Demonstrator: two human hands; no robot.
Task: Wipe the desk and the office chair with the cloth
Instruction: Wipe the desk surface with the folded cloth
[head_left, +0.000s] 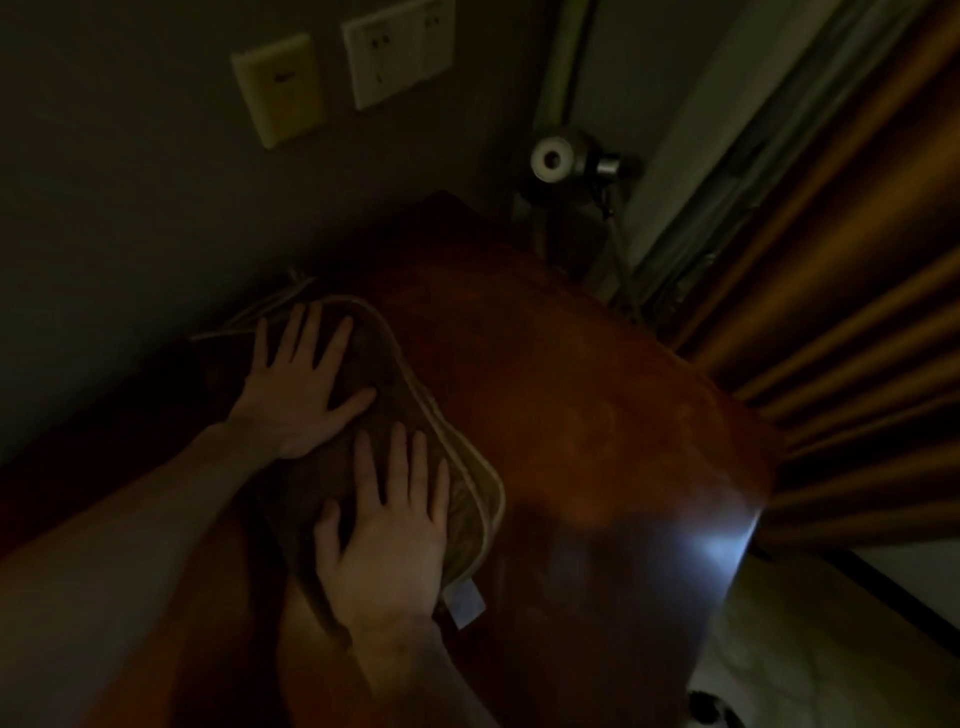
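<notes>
item: cloth, brown, pale piped edge, a small white tag at its near corner. it is laid flat on the desk, toward the wall side of the top, so that a broad face is presented to the wood.

item: left hand. it is spread palm-down on the far part of the cloth, fingers fully splayed and flat; nothing is gripped. the cloth is pinned by pressure only.

item: right hand. it is set palm-down on the near part of the cloth, fingers extended and slightly parted, nothing enclosed. two flat palms are judged to be used so that the cloth is kept spread and is driven evenly across the surface.

item: desk, reddish-brown, glossy, with a glare patch near its right edge; most of the top lies uncovered beside the cloth.

item: two wall plates above the desk; a lamp head at the far corner; curtain folds at right.

item: office chair, not seen in the dim view; its wiping is judged not yet begun.
</notes>
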